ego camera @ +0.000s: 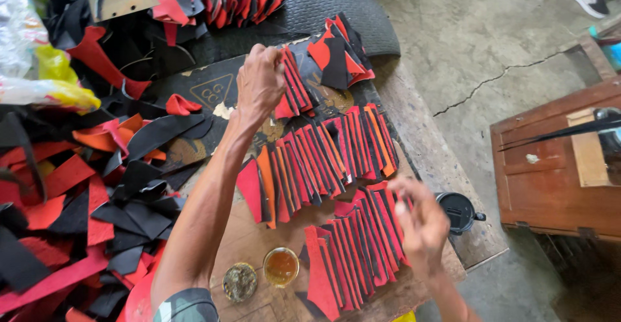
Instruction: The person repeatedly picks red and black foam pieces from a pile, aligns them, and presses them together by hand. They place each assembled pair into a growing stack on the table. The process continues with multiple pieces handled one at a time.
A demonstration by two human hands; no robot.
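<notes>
Head view: left hand (260, 84) clenched on a small stack of red and black pieces (292, 88) at the top row; right hand (422, 226) blurred, grip unclear. Two fanned rows (323, 163) lie laid out, a big heap (71, 199) remains left.

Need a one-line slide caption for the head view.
Left hand grips a stack of red-and-black cut pieces; right hand hovers over fanned rows on a wooden bench.
</notes>
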